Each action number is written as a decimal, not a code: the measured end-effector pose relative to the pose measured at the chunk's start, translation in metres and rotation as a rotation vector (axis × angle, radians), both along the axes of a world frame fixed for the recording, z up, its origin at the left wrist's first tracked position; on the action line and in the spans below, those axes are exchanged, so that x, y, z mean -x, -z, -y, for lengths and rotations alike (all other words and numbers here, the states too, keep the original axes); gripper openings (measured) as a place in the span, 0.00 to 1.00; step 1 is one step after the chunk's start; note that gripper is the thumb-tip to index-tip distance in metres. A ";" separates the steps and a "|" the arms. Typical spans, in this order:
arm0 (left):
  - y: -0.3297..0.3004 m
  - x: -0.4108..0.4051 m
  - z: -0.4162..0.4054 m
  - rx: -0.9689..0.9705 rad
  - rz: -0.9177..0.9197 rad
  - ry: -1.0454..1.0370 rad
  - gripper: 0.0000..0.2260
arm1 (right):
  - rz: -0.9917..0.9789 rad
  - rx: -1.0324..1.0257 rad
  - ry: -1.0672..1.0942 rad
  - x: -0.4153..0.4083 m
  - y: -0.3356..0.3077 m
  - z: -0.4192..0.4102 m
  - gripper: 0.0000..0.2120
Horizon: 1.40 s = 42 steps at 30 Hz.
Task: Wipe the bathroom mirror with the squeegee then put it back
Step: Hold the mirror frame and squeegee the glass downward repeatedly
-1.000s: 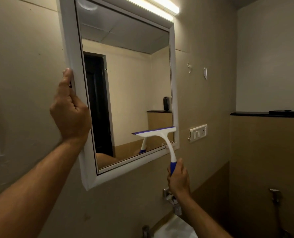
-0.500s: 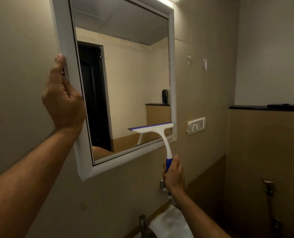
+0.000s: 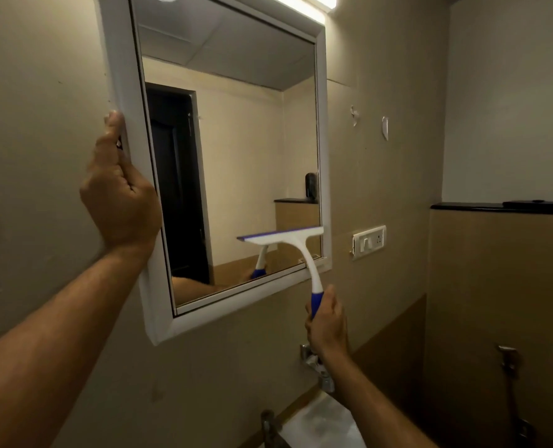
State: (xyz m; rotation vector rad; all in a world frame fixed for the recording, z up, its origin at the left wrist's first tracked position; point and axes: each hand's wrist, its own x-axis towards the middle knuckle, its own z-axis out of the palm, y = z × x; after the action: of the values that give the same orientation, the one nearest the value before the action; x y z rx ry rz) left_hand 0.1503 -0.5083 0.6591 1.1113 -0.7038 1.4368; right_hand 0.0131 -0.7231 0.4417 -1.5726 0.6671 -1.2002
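Observation:
A white-framed mirror hangs on the beige wall. My left hand grips the frame's left edge at mid height. A white squeegee with a blue handle and blue blade edge rests against the glass at the lower right corner, blade roughly level. My right hand is closed around the blue handle below the mirror's bottom edge. The squeegee's reflection shows in the glass.
A switch plate sits on the wall right of the mirror. A black ledge tops the right wall. Taps and a white basin lie below. A hose spray hangs at lower right. A light bar glows above.
The squeegee stays low at the mirror's right corner with little shift on the glass. The camera tilted down and back up. Both hands keep their grips.

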 end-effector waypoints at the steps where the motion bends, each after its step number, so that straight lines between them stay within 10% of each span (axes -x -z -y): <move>1: 0.000 0.000 0.000 -0.003 0.001 0.005 0.19 | -0.020 0.003 0.014 0.001 0.012 -0.001 0.25; 20: 0.000 0.002 0.001 0.007 0.005 0.026 0.18 | -0.115 -0.003 0.062 0.006 0.031 0.000 0.36; 36: 0.000 0.011 -0.003 -0.016 -0.046 -0.020 0.19 | -0.101 0.056 0.129 0.010 0.022 -0.003 0.22; 42: -0.001 0.017 -0.004 -0.027 -0.040 0.005 0.19 | -0.126 0.043 0.074 0.022 0.035 -0.014 0.43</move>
State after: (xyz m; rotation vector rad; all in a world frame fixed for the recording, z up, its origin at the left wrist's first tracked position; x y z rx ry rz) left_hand 0.1329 -0.5040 0.6602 1.1551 -0.6989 1.4011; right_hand -0.0088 -0.7091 0.4065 -1.6821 0.7917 -1.1839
